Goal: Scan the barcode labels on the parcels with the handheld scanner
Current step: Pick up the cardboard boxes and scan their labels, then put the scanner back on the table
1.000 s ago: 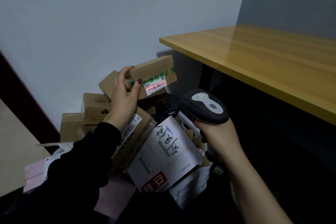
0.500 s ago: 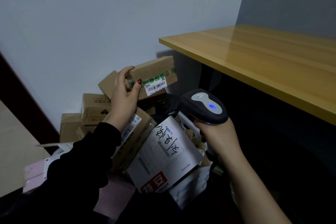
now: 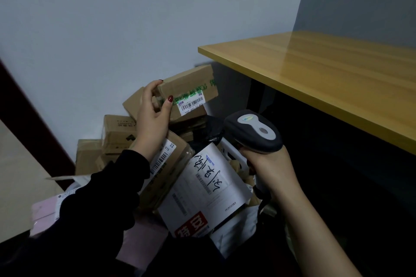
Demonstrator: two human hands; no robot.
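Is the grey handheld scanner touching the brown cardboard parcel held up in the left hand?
Apart. The head view shows the scanner in the right hand, below and right of the parcel, with dark background between them.

Floor (image 3: pixel 15 186) at my 9 o'clock: pale, bare where visible. Heap of brown cartons (image 3: pixel 117 132) stacked against the wall at 11 o'clock; pink mailers (image 3: pixel 42 213) at its near edge. Desk (image 3: pixel 326 69) at 2 o'clock: yellow wood top, nothing on it.
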